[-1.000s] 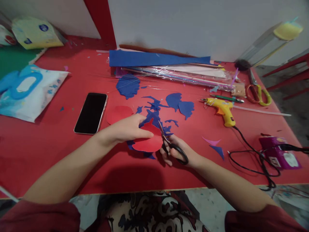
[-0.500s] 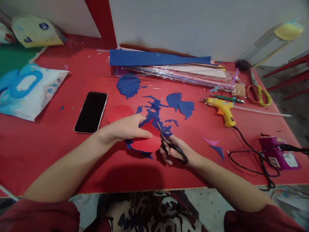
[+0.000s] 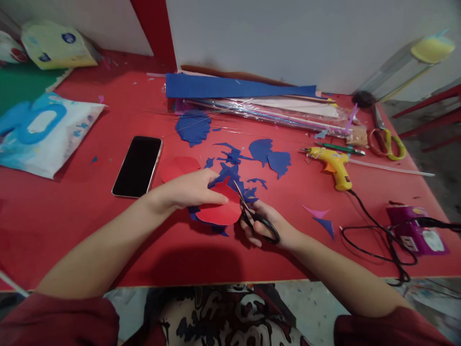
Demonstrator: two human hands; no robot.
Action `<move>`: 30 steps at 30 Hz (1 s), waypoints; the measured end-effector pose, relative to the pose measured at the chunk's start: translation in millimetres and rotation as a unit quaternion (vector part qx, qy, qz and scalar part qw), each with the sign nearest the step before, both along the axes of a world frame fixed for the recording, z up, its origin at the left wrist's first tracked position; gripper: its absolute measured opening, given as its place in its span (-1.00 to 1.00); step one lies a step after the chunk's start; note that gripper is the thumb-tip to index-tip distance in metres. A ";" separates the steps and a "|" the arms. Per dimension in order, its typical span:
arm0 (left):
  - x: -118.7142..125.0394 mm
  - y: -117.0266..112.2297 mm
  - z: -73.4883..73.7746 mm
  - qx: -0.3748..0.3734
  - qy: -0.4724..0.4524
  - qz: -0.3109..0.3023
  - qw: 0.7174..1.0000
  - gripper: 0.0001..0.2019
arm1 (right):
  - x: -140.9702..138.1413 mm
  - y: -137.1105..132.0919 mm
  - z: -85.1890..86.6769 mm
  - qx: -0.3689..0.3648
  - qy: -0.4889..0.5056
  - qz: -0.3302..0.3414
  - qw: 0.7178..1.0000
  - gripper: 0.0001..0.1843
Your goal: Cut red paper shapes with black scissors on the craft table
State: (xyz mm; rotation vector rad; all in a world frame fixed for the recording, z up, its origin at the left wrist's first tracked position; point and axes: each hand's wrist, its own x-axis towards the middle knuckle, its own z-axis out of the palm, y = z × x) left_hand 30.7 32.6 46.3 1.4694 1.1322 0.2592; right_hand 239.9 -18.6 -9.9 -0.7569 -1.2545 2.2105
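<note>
My left hand (image 3: 190,190) pinches a rounded red paper piece (image 3: 221,211) just above the red table (image 3: 72,226). My right hand (image 3: 268,223) grips black-handled scissors (image 3: 257,218), whose blades reach up along the right edge of the red piece. Blue paper scraps (image 3: 234,166) lie scattered right behind both hands, and some show under the red piece. A second red paper round (image 3: 178,168) lies flat just left of my left hand.
A black phone (image 3: 137,166) lies left of the hands. A yellow glue gun (image 3: 333,166) with its black cord, a purple power strip (image 3: 418,233) and yellow-handled scissors (image 3: 387,137) are on the right. Blue paper sheet (image 3: 234,87) and wrapped rolls lie at the back, printed bags (image 3: 36,132) at far left.
Almost nothing has moved. The hands, the red piece and the scissors hold nearly the same place; the view has shifted slightly.
</note>
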 end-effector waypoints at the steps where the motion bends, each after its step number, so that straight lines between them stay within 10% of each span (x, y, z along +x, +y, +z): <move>1: 0.0 0.0 0.1 0.002 -0.006 0.001 1.000 -0.86 | 0.0 0.0 0.2 -0.001 -0.006 0.001 1.000 -0.46; 17: -4.0 5.4 -7.1 -0.008 -0.109 0.189 0.976 -0.74 | -2.7 2.4 -1.8 0.034 -0.012 -0.075 0.997 -0.57; 30: 11.3 -11.5 -9.9 0.148 0.101 -0.099 0.979 -0.33 | -4.6 12.4 7.0 0.219 -0.092 -0.421 0.875 -0.56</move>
